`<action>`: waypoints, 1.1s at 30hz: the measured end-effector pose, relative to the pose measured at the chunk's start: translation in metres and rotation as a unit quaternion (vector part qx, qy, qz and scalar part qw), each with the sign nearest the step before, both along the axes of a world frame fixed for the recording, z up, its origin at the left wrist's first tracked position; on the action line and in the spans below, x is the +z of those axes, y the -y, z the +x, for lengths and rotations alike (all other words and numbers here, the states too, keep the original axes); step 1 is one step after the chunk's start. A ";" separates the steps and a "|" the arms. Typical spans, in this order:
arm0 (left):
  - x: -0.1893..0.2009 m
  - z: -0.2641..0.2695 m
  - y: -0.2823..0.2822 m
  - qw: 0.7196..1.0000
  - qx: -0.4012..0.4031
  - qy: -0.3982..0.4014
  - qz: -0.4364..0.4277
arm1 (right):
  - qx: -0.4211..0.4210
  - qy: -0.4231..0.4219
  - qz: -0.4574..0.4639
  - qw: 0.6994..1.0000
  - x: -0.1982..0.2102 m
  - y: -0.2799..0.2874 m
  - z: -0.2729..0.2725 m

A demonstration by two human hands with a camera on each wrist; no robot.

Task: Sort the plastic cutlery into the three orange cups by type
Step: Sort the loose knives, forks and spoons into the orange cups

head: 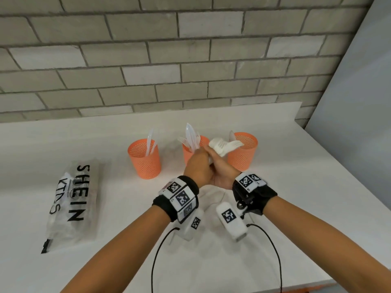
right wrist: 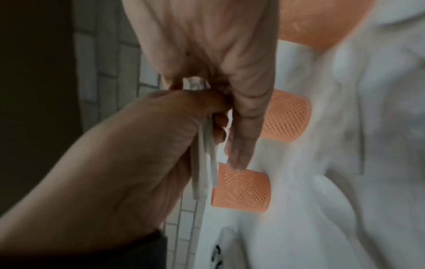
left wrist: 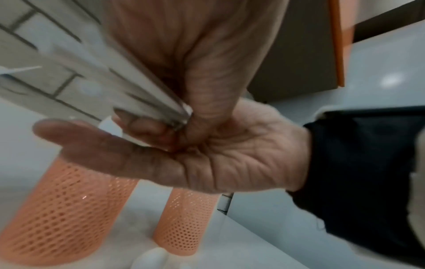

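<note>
A: Where is the cutlery?

B: A bunch of white plastic cutlery (head: 224, 147) is held above the white countertop (head: 275, 187), in front of the middle and right cups. Its fork heads fan out to the right, towards the right perforated orange plastic cup (head: 243, 152).

A: Who has hold of it?

B: Both hands meet on it. The right hand (head: 223, 172) has its fingers curled round the handles. The left hand (head: 197, 166) grips the same bunch from the other side, thumb and fingers closed on the handles, as the right wrist view shows. The exact hold of each finger is blurred.

A: And the cups?

B: Three stand in a row. The left orange mesh cup (head: 145, 160) holds a few white pieces, upright; they look like knives. The middle orange mesh cup (head: 190, 152), partly hidden by the hands, holds a mix of white pieces, forks among them. The right cup has one white piece showing at its rim.

A: Anything else?

B: A clear plastic bag with black lettering (head: 72, 206) lies flat to the left, well apart from the cups. A grey brick wall (head: 148, 60) stands behind.
</note>
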State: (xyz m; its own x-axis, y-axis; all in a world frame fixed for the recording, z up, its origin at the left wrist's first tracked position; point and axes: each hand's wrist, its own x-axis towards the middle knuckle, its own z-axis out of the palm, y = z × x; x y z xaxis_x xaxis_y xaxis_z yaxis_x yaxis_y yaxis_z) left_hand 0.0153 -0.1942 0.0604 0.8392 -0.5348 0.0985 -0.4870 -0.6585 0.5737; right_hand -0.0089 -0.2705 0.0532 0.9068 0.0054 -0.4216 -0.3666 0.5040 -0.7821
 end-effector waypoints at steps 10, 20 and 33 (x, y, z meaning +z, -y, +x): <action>0.021 0.074 -0.008 0.986 0.016 -0.074 -0.152 | -0.120 0.023 -0.033 0.992 -0.023 0.062 -0.017; 0.000 0.160 0.003 0.998 0.018 -0.062 0.017 | -0.136 -0.015 -0.141 0.981 -0.019 0.087 -0.040; 0.003 0.145 0.008 1.000 0.002 0.005 -0.025 | -0.137 -0.021 -0.169 0.976 -0.020 0.081 -0.035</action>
State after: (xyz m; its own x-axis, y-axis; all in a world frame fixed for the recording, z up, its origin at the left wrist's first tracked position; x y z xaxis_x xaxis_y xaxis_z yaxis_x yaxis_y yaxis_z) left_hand 0.1601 -0.2021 0.0631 0.8400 -0.5260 0.1330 -0.4903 -0.6310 0.6012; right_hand -0.0444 -0.3510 0.0328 0.8372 -0.3799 -0.3934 -0.2892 0.3029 -0.9081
